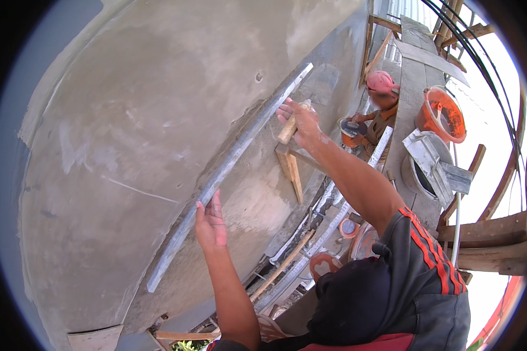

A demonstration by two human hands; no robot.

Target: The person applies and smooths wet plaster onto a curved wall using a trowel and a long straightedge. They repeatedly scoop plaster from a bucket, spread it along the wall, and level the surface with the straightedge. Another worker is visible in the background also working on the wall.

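A long metal straightedge [228, 169] lies diagonally on the grey plastered wall [123, 105]. My left hand [212, 222] is at its lower half, fingertips raised against the bar's lower edge, fingers stretched out. My right hand [298, 123] is wrapped round a short wooden piece [287, 133] near the upper half, some fingertips at the bar. Just below that hand, a wooden bracket [288, 167] stands against the wall.
A co-worker [381, 120] in a pink cap works beside a small bucket [350, 139]. On the plank walkway [423, 58] are an orange bucket [440, 110] and grey tubs with flat tools [428, 164]. Cables [487, 61], timber rails [486, 230] and several long bars run alongside.
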